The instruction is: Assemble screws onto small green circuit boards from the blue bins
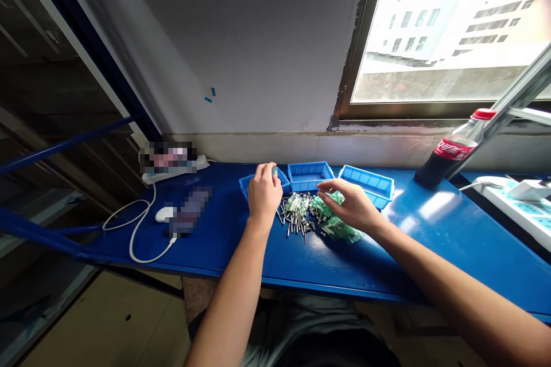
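My left hand [263, 192] is over the left blue bin [245, 182], its fingers closed together. A small greenish, see-through bit [274, 171] shows at its fingertips, too small to name. My right hand [349, 203] hovers above green plastic bags [342, 230], thumb and fingers apart, with nothing visible in it. Between the hands lies a loose pile of thin metal pins with dark ends [297, 221], with pale green pieces [297, 203] on top. Behind the pile stand a middle blue bin [310, 184] and a right blue bin [370, 179].
The blue table [284, 264] meets a wall behind. A cola bottle [451, 152] leans by a metal bar at right, near a power strip [525, 200]. At left are a blurred phone-like object [189, 212], a white cable [131, 243] and another power strip [200, 163].
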Demonstrator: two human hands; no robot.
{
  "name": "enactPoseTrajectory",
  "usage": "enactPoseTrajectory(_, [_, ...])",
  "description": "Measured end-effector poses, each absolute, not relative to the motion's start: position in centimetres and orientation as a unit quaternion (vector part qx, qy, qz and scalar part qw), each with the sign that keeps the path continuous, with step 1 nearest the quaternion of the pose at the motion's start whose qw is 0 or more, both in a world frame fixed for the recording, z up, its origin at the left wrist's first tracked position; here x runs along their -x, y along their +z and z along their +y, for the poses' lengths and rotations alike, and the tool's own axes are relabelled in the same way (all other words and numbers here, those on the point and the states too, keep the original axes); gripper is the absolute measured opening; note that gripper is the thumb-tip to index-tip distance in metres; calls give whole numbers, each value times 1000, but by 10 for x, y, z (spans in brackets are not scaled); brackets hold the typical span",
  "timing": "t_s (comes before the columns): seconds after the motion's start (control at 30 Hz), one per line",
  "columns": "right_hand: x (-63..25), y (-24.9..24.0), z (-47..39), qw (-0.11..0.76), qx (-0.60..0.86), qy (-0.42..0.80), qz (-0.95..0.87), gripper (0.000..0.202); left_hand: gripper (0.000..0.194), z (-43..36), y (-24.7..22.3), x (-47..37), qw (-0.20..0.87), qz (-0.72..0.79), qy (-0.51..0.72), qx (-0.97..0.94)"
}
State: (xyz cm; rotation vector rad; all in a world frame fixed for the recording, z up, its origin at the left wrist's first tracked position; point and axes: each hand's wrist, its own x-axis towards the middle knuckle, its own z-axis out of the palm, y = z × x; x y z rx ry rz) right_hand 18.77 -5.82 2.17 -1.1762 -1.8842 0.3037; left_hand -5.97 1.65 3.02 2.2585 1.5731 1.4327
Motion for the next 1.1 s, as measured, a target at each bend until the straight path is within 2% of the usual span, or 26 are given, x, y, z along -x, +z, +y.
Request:
enactPoseTrajectory(0.13, [-186, 20, -57, 364, 397, 99, -837, 19, 26, 20, 27, 64, -14, 574, 361, -735])
enactPoseTrajectory(0.23, [-185, 16, -56, 295, 364, 80, -880, 18, 31, 16, 27, 62, -44, 595, 319, -736])
enactPoseTrajectory(0.33, [-186, 12, -55, 258, 364, 56, -893, 16, 33, 12, 30, 61, -65, 614, 306, -725])
enactPoseTrajectory(0.43, [-186, 10, -55, 246, 371, 38, -894, 15, 26, 11, 32, 61, -79, 591, 342, -726])
enactPoseTrajectory(0.63, [-180, 10, -57, 254, 367, 34, -894, 14, 18, 9, 29, 46, -36, 443, 436, -782])
enactPoseTrajectory(0.9, [-174, 9, -59, 258, 375, 42, -889, 14, 15, -1, 18, 18, 59, 335, 443, -830])
enactPoseTrajectory(1.0, [-173, 9, -59, 300, 385, 46, -872, 15, 14, -4, 18, 14, 100, 328, 448, -826])
enactPoseTrajectory(1.1, [-174, 10, -59, 380, 403, 69, -830, 13, 19, -6, 19, 13, 151, 337, 454, -811])
